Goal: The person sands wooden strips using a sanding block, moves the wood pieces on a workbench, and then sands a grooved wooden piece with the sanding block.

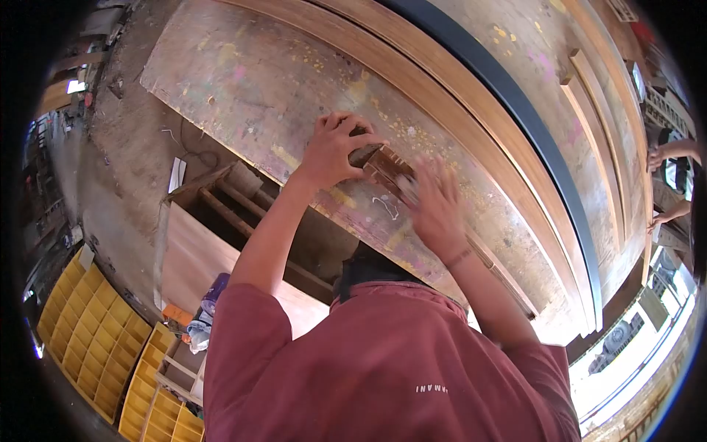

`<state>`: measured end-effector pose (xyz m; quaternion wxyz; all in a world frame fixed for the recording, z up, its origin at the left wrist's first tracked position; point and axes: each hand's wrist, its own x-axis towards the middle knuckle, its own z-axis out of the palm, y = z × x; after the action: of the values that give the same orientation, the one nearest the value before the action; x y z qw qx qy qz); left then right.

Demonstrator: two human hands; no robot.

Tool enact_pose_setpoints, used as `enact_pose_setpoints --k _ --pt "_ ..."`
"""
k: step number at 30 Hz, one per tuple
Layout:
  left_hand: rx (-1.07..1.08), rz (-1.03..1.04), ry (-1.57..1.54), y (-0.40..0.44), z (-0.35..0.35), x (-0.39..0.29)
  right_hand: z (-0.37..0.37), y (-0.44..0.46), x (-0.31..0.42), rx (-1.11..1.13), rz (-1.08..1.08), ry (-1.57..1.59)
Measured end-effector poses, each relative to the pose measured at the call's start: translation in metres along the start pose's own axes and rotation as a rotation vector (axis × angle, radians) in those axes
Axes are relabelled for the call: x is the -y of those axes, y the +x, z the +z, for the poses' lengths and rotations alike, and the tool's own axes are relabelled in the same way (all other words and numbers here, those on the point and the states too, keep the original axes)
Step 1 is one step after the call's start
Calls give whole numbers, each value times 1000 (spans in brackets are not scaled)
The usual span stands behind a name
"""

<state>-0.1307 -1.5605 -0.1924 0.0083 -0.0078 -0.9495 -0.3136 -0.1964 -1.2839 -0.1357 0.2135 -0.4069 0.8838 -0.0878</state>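
Observation:
A long, narrow brown wooden piece (386,168) lies slantwise on the paint-spotted worktable, its far end between my two hands. My left hand (335,149) grips a dark block (364,155) at that end, fingers curled over it and thumb underneath. My right hand (440,214) is over the wooden piece a little further along, smeared by motion. Something pale shows under its fingers, too blurred to name. The near part of the wooden piece runs on beneath my right forearm toward the table's front edge.
Long brown boards (471,110) and a dark strip (515,103) stretch across the worktable (243,81). Thin wooden strips (598,140) lie beyond. Another person's hands (666,153) are at the far right. An open wooden frame (221,202) and yellow gridded trays (88,331) stand at lower left.

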Motion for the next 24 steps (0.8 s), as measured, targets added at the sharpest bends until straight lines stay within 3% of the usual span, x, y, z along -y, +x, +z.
enact_pose_setpoints --k 5,9,12,17,20,24 --pt "1 -8 1 -3 2 0 4 -59 -40 9 18 -53" --pt "-45 5 -27 -3 3 1 -9 43 22 -79 -154 -21" --pt "-78 -4 -54 -6 7 2 -2 70 42 -151 -190 -51" --pt "-20 -13 -51 -3 2 -3 1 -41 -34 -35 -60 -47" --pt "4 -29 -46 -2 -2 -4 3 -54 -45 -15 -72 -19" --pt "-37 -5 -37 -3 5 1 -3 50 25 -126 -167 8"
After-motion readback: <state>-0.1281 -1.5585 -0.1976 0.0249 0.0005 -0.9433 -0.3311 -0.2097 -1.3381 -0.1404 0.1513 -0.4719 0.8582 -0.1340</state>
